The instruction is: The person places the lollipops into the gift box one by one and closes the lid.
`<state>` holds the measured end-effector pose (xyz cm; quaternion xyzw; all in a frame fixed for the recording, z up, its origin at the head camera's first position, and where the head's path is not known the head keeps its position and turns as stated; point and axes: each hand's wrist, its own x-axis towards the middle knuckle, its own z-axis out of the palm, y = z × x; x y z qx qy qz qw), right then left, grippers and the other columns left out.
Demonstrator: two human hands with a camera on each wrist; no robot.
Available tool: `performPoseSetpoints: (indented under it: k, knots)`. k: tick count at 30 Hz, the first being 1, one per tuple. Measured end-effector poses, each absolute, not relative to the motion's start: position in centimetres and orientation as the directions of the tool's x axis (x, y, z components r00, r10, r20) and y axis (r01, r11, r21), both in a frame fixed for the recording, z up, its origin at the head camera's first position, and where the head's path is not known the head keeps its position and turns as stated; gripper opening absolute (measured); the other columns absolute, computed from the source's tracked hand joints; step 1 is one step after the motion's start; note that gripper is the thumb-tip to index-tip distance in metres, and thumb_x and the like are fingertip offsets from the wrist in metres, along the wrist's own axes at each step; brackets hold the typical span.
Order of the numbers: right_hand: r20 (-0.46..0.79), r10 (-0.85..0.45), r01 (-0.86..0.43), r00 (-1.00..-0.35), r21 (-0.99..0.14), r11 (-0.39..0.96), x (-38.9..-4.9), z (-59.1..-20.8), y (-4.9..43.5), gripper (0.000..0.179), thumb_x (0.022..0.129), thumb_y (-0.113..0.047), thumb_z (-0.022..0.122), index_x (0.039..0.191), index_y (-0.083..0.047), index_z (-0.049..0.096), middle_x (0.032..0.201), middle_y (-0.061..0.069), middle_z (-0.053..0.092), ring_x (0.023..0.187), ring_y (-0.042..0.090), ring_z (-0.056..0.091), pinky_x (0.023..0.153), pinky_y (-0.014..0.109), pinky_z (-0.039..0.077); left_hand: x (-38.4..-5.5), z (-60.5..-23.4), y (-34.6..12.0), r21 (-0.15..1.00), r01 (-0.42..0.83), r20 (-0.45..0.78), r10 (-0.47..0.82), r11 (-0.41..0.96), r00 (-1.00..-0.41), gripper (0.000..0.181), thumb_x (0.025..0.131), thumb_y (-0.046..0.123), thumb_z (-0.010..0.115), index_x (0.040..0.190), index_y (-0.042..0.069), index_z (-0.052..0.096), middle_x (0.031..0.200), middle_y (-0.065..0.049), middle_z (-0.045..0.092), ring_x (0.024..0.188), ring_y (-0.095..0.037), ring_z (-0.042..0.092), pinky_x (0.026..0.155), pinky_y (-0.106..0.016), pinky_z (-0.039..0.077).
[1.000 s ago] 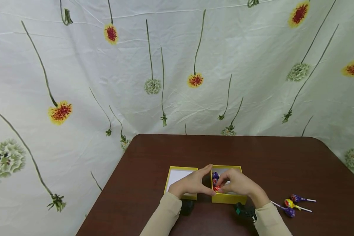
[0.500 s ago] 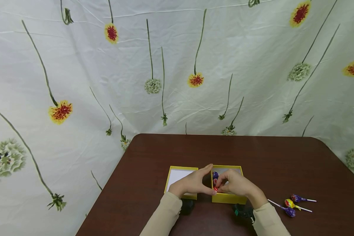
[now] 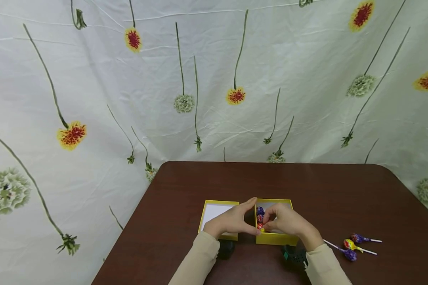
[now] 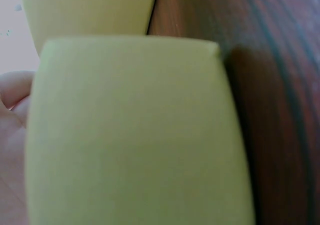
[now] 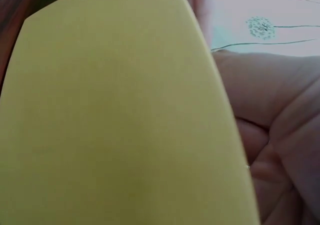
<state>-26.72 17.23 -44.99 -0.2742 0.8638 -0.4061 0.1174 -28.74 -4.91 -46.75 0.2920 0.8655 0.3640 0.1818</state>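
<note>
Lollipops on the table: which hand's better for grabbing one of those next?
Probably the right hand: the three loose lollipops lie to its right, nearer to it. The left hand is farther off, by the yellow box's left side.

We cannot tell home from studio: we see a dark brown table [image 3: 321,186] before a creased, flower-printed cloth [image 3: 214,85].
</note>
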Motion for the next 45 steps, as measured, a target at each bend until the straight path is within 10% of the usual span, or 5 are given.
performPoseSetpoints:
  k: [21, 29, 36, 45]
  knots:
    - [0.071, -0.313, -0.251, -0.947, -0.771, 0.585, -25.5, -42.1, 26.9, 0.02, 0.091, -0.011, 0.072, 0.107, 0.001, 0.074, 0.109, 0.016, 0.072, 0.089, 0.017, 0.067, 0.074, 0.026, 0.057, -28.9, -46.9, -4.7, 0.739, 0.376, -0.105, 0.647, 0.559, -0.755, 0.107, 0.081, 0.043, 0.08, 0.162, 0.016, 0.015, 0.17, 0.0, 0.014, 0.155, -0.021, 0.021, 0.123, -0.046, 0.028]
    - [0.06, -0.152, -0.153, -0.987, -0.673, 0.724, -23.7, -42.8, 34.1, 0.031, 0.094, -0.022, 0.07, 0.117, 0.001, 0.072, 0.119, 0.021, 0.07, 0.096, -0.001, 0.059, 0.074, 0.028, 0.056, -28.9, -46.8, -4.8, 0.74, 0.388, -0.095, 0.656, 0.549, -0.749, 0.106, 0.083, 0.042, 0.079, 0.162, 0.016, 0.015, 0.17, -0.002, 0.014, 0.155, -0.021, 0.019, 0.123, -0.047, 0.026]
    - [-0.083, -0.033, 0.033, -0.996, -0.685, 0.728, -22.7, -44.2, 38.3, 0.041, 0.097, -0.026, 0.067, 0.123, 0.006, 0.067, 0.126, 0.03, 0.064, 0.113, 0.044, 0.061, 0.082, 0.052, 0.057, -28.9, -46.9, -5.1, 0.752, 0.375, -0.104, 0.66, 0.542, -0.744, 0.105, 0.084, 0.043, 0.078, 0.163, 0.016, 0.013, 0.17, 0.0, 0.014, 0.155, -0.023, 0.018, 0.122, -0.051, 0.027]
    - [-0.243, -0.126, 0.099, -0.962, -0.737, 0.669, -22.6, -45.6, 39.7, 0.038, 0.098, -0.01, 0.061, 0.126, 0.016, 0.059, 0.116, 0.023, 0.07, 0.094, 0.014, 0.068, 0.084, 0.047, 0.058, -28.7, -46.7, -5.1, 0.751, 0.374, -0.104, 0.657, 0.544, -0.747, 0.105, 0.084, 0.044, 0.078, 0.163, 0.017, 0.014, 0.169, -0.002, 0.014, 0.155, -0.025, 0.019, 0.122, -0.052, 0.028]
